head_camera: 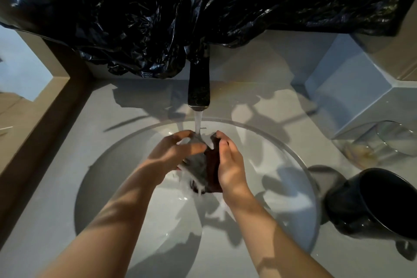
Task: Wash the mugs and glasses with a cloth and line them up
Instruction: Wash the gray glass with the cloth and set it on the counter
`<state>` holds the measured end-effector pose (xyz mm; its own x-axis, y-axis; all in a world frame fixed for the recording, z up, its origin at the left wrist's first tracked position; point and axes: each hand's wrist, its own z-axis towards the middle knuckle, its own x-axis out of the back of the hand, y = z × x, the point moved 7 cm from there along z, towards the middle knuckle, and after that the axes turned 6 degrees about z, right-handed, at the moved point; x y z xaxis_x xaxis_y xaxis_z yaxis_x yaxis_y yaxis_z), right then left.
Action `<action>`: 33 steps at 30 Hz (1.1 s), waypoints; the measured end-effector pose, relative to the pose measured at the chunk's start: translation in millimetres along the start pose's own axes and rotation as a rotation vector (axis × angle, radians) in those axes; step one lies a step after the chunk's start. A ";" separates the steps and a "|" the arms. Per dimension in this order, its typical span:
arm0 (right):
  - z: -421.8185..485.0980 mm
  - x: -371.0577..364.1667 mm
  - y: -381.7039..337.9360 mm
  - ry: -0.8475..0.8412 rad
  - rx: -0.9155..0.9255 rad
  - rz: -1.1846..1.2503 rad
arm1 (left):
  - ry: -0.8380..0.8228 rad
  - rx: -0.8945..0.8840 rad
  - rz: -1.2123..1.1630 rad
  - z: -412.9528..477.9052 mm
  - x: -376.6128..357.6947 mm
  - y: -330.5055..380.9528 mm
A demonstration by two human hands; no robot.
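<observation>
Under tap (199, 88), left hand (173, 156) and right hand (228, 165) grip cloth (200, 167); mug (370, 205), glass (383, 140) lie rightward, nearer right hand.

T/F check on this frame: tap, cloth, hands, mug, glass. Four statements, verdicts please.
1. Water runs from the faucet onto the cloth. True.
2. The left hand and right hand both grip the cloth. True.
3. The black mug sits inside the sink. False: it is on the counter, right of the sink.
4. The left hand holds the clear glass. False: the glass rests on the counter at right, untouched.
</observation>
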<state>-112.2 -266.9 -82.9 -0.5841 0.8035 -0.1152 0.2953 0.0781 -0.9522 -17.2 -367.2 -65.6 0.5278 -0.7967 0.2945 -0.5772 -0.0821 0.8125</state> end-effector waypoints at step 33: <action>11.2 -14.6 -30.0 -0.564 -0.036 -0.363 | -0.435 0.193 -0.698 13.0 -2.9 -24.3</action>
<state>-121.1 -287.6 -55.8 -0.9537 0.2920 0.0716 0.0245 0.3128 -0.9495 -12.8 -370.7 -92.7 0.5391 -0.6816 -0.4948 -0.3253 -0.7104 0.6241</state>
